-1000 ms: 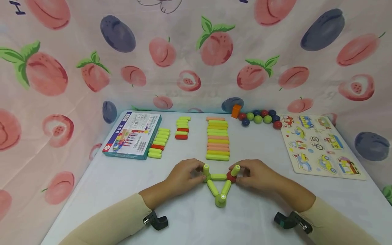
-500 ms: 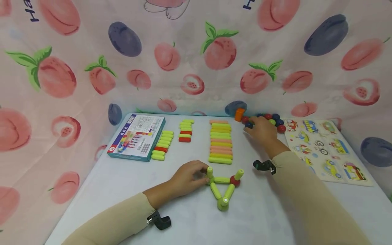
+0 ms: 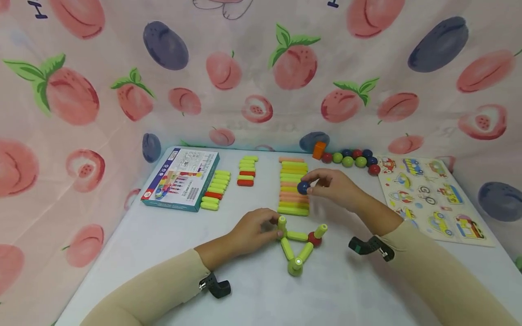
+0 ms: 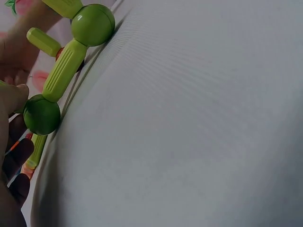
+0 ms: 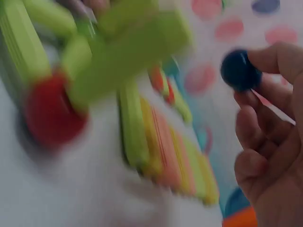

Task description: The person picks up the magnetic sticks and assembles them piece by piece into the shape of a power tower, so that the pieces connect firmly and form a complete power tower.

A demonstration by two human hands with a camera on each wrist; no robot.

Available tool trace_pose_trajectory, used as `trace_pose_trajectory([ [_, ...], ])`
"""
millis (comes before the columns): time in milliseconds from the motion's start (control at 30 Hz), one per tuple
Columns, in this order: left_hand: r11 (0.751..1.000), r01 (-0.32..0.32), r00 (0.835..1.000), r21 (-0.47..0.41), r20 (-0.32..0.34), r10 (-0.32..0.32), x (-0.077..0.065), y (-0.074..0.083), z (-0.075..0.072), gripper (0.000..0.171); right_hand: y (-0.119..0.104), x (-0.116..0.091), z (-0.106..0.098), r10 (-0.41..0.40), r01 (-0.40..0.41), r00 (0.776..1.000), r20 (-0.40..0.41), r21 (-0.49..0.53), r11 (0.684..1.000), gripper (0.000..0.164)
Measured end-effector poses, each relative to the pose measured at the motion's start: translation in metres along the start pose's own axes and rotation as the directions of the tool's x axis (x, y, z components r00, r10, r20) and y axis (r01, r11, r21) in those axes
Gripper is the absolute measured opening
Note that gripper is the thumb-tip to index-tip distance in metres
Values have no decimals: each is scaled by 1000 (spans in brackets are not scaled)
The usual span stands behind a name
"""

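Pink fabric printed with red peaches and dark blue plums forms a tall backdrop (image 3: pixel 253 45) behind a white cloth-covered table (image 3: pixel 342 290). Two beige sleeves (image 3: pixel 440 267) reach in from the near side. At the far right lies a flat cream board (image 3: pixel 438 199) printed with small colourful vehicles; at the left, a thin teal-sided box (image 3: pixel 181 179) with a printed lid. Near the middle of the table stands a triangular frame (image 3: pixel 296 236) of light green ridged sticks, joined by two green balls and one red ball, with an upright stick at each corner. The left hand (image 3: pixel 254 232) pinches the frame's left corner. The right hand (image 3: pixel 336 188) is raised beyond the frame, gripping a ball between thumb and fingers. Behind the frame is a column of yellow, green and peach-coloured sticks (image 3: pixel 291 184). Shorter green and red sticks (image 3: pixel 246 171) lie in two columns beside the box. Red, green and blue balls (image 3: pixel 348 161) cluster at the back right, next to an orange block (image 3: pixel 319 150). Smallest is the glossy dark blue ball (image 3: pixel 302 187) in the right fingertips, in front of the stick column from the head view
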State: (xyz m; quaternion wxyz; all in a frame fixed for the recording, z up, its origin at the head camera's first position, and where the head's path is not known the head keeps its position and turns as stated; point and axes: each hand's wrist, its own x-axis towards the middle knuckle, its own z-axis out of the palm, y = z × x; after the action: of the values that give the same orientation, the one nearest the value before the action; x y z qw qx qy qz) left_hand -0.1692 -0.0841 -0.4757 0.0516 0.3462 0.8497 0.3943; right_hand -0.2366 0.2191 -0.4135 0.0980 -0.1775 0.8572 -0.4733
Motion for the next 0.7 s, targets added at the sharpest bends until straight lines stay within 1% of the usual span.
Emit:
trace_pose_trajectory([
  [67, 1000, 4, 1000, -9, 1, -4, 2, 0, -1, 25, -16, -12, 11, -85, 78, 991, 106, 63, 995, 29],
  [100, 1000, 8, 1000, -13, 5, -8, 3, 0, -1, 26, -21, -16, 17, -108, 98, 983, 148, 73, 993, 29],
  [167, 1000, 18, 1000, -23, 9, -18, 4, 0, 0, 26, -28, -22, 27, -128, 115, 970, 205, 75, 990, 30],
  [233, 999, 26, 1000, -41, 8, -26, 5, 0, 0, 25, -31, -26, 35, -117, 106, 966, 231, 60, 993, 31],
  [300, 998, 33, 999, -58, 10, -33, 5, 0, 1, 24, -31, -28, 41, -95, 85, 967, 237, 52, 995, 31],
  [433, 996, 28, 1000, -84, 8, -28, 4, 0, 3, 23, -29, -30, 45, -95, 81, 969, 227, 72, 994, 29],
  [533, 995, 32, 999, -94, 12, -31, 4, 0, 3, 24, -27, -32, 44, -99, 84, 971, 218, 77, 993, 32],
  [633, 995, 36, 999, -96, 20, -34, 3, 0, 3, 23, -19, -38, 37, -71, 52, 982, 173, 111, 992, 32],
  [700, 996, 31, 999, -86, 25, -29, 3, -1, 3, 24, -10, -47, 30, -10, -6, 992, 124, 128, 992, 31],
])
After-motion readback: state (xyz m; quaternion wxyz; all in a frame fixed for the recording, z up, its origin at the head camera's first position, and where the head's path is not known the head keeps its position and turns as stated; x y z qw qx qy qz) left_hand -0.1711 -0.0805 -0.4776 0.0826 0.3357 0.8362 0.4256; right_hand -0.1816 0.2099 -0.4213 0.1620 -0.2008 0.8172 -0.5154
